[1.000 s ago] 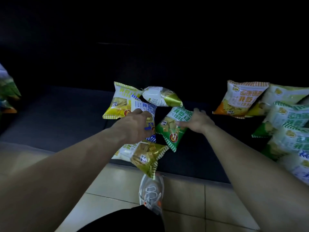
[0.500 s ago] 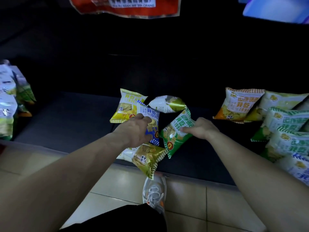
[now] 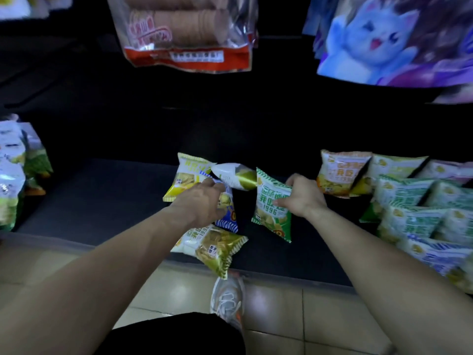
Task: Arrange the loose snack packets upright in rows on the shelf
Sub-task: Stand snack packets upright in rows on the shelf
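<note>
My right hand [image 3: 302,198] grips a green packet [image 3: 271,208] by its right edge and holds it nearly upright above the dark low shelf [image 3: 97,198]. My left hand [image 3: 202,203] is closed on a blue packet [image 3: 229,212], which it largely hides. Behind the blue one stands a yellow packet [image 3: 185,175]. A white and gold packet [image 3: 235,176] lies on its side between the two hands. An olive-gold packet [image 3: 215,248] lies flat and hangs over the shelf's front edge.
Rows of packets [image 3: 414,208] stand at the right of the shelf, and more packets [image 3: 15,170] at the far left. A clear bag of wafer rolls [image 3: 186,32] and a cat-print bag [image 3: 394,39] hang above. My shoe [image 3: 227,301] is on the tiled floor.
My right hand has lifted the green packet and turned it from slanted to nearly upright. My left hand stays on the blue packet. The camera has tilted up, showing the bags above.
</note>
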### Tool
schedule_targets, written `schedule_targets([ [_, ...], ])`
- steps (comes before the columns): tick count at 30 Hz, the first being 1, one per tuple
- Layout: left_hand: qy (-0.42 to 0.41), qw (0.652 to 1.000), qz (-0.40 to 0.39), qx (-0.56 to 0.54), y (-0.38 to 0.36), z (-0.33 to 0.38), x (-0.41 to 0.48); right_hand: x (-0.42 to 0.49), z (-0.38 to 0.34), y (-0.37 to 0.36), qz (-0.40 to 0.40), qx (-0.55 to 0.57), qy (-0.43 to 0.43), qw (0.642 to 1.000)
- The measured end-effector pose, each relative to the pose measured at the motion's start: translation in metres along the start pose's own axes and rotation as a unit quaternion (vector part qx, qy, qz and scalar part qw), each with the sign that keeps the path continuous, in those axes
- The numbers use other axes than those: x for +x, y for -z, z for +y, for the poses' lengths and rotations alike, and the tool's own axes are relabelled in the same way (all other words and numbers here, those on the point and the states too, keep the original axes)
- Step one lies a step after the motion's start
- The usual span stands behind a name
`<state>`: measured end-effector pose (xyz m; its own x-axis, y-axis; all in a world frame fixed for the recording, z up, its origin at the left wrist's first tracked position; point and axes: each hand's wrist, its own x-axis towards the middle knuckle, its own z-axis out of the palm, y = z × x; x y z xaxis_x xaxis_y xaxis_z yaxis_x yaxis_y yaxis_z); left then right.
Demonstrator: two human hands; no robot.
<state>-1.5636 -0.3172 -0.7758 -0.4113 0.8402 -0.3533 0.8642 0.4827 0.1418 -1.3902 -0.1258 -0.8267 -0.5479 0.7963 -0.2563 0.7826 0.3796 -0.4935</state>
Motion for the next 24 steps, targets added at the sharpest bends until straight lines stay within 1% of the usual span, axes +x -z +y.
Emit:
schedule_targets([
  [5,-0.024,0.999,0.020,-0.007,0.017,0.028,-0.010,-0.027,0.008,0.072,-0.005,-0.066,0.078,0.995],
  [8,-0.033,0.997,0.048,-0.057,0.030,0.055,-0.016,-0.053,0.022,0.115,-0.021,-0.111,0.118,0.987],
  [11,-0.083,0.988,0.071,-0.111,0.039,0.091,-0.022,-0.083,0.046,0.141,-0.035,-0.134,0.130,0.982],
  [14,-0.129,0.979,0.052,-0.152,0.042,0.132,-0.024,-0.105,0.065,0.148,-0.056,-0.152,0.128,0.978],
  [16,-0.150,0.978,0.019,-0.144,0.041,0.159,-0.022,-0.111,0.070,0.149,-0.056,-0.165,0.131,0.976],
  [18,-0.170,0.979,-0.003,-0.113,0.038,0.182,-0.019,-0.114,0.071,0.153,-0.047,-0.160,0.142,0.976],
  [21,-0.180,0.980,-0.010,-0.081,0.034,0.204,-0.011,-0.117,0.075,0.159,-0.026,-0.131,0.168,0.977],
  [24,-0.181,0.981,-0.010,-0.075,0.033,0.217,-0.002,-0.117,0.088,0.162,-0.026,-0.104,0.160,0.981],
])
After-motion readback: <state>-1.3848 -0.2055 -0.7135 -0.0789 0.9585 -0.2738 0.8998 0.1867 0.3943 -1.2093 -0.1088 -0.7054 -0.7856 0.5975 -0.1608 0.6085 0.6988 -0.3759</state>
